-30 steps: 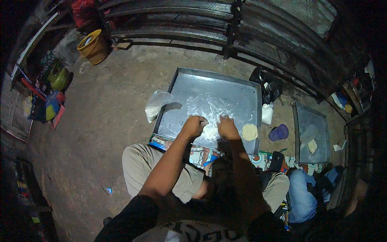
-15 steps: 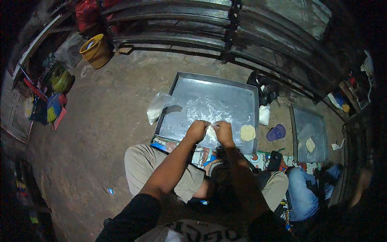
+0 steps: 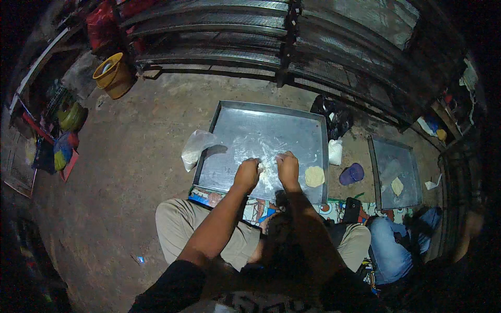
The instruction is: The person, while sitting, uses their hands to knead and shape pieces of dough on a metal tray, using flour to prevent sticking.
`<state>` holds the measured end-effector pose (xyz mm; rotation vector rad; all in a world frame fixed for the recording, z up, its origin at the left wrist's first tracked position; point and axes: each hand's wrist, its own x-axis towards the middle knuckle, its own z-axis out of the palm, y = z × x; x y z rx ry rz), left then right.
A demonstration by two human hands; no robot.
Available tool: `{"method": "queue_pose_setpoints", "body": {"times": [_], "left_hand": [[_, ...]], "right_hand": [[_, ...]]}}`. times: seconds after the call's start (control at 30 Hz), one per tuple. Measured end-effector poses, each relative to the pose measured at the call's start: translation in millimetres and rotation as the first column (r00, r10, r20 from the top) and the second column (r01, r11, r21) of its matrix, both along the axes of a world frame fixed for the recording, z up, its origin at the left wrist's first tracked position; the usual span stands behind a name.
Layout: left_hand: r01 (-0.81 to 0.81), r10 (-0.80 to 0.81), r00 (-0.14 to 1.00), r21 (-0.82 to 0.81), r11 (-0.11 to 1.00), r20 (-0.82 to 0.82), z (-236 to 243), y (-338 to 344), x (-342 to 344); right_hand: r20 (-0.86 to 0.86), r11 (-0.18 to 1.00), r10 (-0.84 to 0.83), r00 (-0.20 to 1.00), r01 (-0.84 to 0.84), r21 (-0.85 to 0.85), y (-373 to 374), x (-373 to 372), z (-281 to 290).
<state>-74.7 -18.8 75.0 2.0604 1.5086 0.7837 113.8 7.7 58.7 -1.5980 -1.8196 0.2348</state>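
Note:
Over the middle of a large metal tray (image 3: 217, 120) dusted with white powder, my left hand (image 3: 247, 175) is closed on a small pale lump (image 3: 261, 168) that looks like dough. Just to its right, my right hand (image 3: 287, 171) has curled fingers; what they hold, if anything, is too small to make out. A flat round of pale dough (image 3: 314, 177) lies at the tray's right side. A clear bag of white powder (image 3: 192, 154) leans on the left rim.
Right of the tray are a black bag (image 3: 338, 119), a white pack (image 3: 335, 152), a purple cup (image 3: 351, 174), a phone (image 3: 352, 211), a second tray (image 3: 374, 156) with dough and another person's jeans (image 3: 391, 250). Racks (image 3: 209, 36) line the back; a yellow bucket (image 3: 112, 78) stands back left.
My hands came closer together half a second ago and are now a little further apart again, both still curled over the powder. The view has shifted slightly.

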Motion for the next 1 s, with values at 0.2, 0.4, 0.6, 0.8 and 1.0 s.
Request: {"method": "queue_pose_setpoints", "body": {"times": [0.2, 0.4, 0.6, 0.8, 1.0], "left_hand": [[0.035, -0.036, 0.993, -0.014, 0.999, -0.108, 16.4, 6.2, -10.4], [-0.010, 0.013, 0.999, -0.090, 0.996, 0.034, -6.9, 5.3, -7.8], [-0.066, 0.096, 0.971, -0.143, 0.988, 0.218, 8.7, 3.7, -6.1], [0.037, -0.028, 0.947, -0.023, 0.999, 0.319, 22.7, 2.2, 12.5], [0.092, -0.129, 0.963, 0.157, 0.983, 0.239, 13.8, -3.8, 9.0]], "right_hand": [[0.320, 0.994, 0.097, 0.942, -0.074, -0.084, -3.9, -8.9, -16.7], [0.081, 0.961, 0.110, 0.991, -0.085, -0.263, -10.3, -40.2, -6.1], [-0.069, 0.958, 0.010, 0.998, -0.029, -0.286, -5.8, -14.2, 21.1], [-0.839, 0.734, -0.421, 0.345, -0.414, -0.538, 13.0, -5.6, -17.6], [-0.899, 0.619, -0.431, 0.071, -0.702, -0.352, 9.5, 1.9, -13.0]]}}
